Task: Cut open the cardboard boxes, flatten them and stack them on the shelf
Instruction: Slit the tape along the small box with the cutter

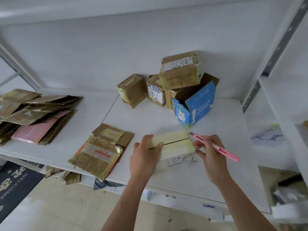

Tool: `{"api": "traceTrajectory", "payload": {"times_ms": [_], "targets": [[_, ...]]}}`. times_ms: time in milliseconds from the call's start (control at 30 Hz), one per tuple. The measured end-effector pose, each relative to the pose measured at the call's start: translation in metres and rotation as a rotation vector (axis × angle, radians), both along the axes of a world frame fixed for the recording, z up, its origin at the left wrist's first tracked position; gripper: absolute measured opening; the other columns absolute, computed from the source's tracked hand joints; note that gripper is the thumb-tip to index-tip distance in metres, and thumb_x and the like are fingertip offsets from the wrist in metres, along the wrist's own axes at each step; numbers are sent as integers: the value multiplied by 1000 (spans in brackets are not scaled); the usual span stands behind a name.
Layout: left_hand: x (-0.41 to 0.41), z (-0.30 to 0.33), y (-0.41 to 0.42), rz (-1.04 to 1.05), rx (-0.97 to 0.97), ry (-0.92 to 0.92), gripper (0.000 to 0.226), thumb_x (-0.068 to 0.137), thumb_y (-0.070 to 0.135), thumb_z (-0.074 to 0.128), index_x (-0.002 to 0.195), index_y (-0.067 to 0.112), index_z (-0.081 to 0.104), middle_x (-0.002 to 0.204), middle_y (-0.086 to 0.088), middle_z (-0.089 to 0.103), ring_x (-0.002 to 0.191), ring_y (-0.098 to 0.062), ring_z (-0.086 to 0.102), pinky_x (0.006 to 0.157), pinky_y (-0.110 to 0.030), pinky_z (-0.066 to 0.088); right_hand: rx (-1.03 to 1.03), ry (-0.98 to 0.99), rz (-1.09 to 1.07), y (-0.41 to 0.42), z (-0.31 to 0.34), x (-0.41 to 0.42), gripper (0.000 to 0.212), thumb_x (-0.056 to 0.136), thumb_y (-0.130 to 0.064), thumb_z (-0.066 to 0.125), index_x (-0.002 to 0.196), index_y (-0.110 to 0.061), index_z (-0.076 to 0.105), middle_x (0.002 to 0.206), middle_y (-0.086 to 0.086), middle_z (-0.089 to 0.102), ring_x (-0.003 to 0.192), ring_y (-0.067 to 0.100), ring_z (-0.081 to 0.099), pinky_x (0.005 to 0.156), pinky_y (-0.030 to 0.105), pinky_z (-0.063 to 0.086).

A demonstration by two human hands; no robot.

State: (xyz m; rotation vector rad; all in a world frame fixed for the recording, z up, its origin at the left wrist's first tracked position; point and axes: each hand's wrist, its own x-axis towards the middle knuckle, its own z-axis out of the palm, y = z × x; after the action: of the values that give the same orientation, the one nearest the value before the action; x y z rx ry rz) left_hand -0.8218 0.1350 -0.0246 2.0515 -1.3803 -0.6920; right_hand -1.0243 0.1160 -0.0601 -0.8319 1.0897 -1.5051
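Low and right of centre in the frame, a small taped box point(173, 147) sits on the white shelf point(150, 117), between the two hands. The left hand point(145, 154) grips its left end, fingers curled over the top. The right hand point(211, 157) pinches a pink utility knife point(216, 147), blade tip at the box's upper right corner. A flattened box point(101, 150) lies just left; a flattened stack point(33, 114) sits at the far left

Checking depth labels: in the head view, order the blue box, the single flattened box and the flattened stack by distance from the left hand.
1. Single flattened box, just left of the left hand.
2. Blue box, behind, to the right.
3. Flattened stack, far left.
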Motion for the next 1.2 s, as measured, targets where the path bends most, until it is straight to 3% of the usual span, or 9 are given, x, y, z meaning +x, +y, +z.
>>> {"api": "traceTrajectory", "payload": {"times_ms": [167, 267, 600, 700, 800, 900, 1000, 1133, 1200], "targets": [[8, -10, -2, 4, 135, 31, 39, 86, 50, 67, 121, 38, 56, 114, 0, 64, 103, -24, 62, 92, -38, 50, 2, 15, 51, 4, -5, -8, 18, 100, -7, 51, 82, -3, 48, 72, 13, 63, 74, 16, 66, 72, 38, 60], [9, -14, -3, -17, 161, 87, 36, 84, 48, 70, 115, 36, 56, 110, -1, 65, 102, -27, 63, 91, -44, 52, 9, 41, 46, -6, -6, -10, 19, 99, -3, 53, 80, -2, 48, 70, 14, 61, 74, 17, 66, 76, 46, 61], [8, -16, 2, -24, 149, 74, 35, 85, 49, 69, 115, 37, 53, 110, 2, 61, 95, -21, 61, 87, -37, 50, -71, 425, 108, -11, -8, -7, 23, 96, 3, 52, 76, -4, 42, 63, 7, 60, 64, 15, 63, 72, 55, 57], [9, -16, 2, -28, 149, 70, 36, 86, 49, 68, 116, 37, 53, 110, 2, 61, 93, -20, 61, 86, -36, 50, -126, 567, 151, -11, -1, -8, 25, 96, -2, 54, 76, -6, 41, 66, 13, 56, 65, 27, 63, 63, 52, 53], [8, -16, 2, -36, 149, 47, 36, 87, 49, 67, 117, 37, 52, 111, 2, 60, 91, -18, 61, 85, -35, 50, -181, 688, 248, -9, 8, -15, 29, 98, -18, 54, 76, -8, 37, 68, 21, 46, 67, 45, 56, 52, 38, 44], [6, -16, 4, -40, 140, 28, 36, 88, 49, 65, 119, 36, 52, 112, 3, 59, 85, -12, 58, 81, -33, 47, -191, 728, 331, -1, 17, -25, 36, 91, -39, 51, 75, -10, 36, 67, 18, 39, 57, 27, 40, 57, 49, 51], [5, -16, 5, -61, 138, 34, 35, 89, 48, 64, 120, 37, 52, 112, 4, 58, 82, -5, 55, 77, -30, 43, -208, 741, 378, 16, 20, -33, 42, 88, -44, 48, 76, -5, 37, 66, 17, 37, 58, 19, 38, 57, 54, 49], [4, -14, 5, -94, 155, 33, 34, 89, 46, 65, 119, 39, 52, 110, 5, 59, 85, -9, 55, 76, -30, 40, -213, 759, 370, 30, 16, -40, 38, 94, -30, 53, 77, 0, 36, 63, 19, 39, 52, 26, 37, 53, 48, 47], [4, -13, 4, -112, 156, 17, 34, 89, 45, 65, 120, 40, 52, 111, 5, 60, 87, -12, 55, 75, -29, 37, -179, 752, 364, 38, 11, -43, 28, 98, -9, 53, 78, 2, 37, 65, 25, 42, 56, 40, 46, 61, 60, 50]]}}
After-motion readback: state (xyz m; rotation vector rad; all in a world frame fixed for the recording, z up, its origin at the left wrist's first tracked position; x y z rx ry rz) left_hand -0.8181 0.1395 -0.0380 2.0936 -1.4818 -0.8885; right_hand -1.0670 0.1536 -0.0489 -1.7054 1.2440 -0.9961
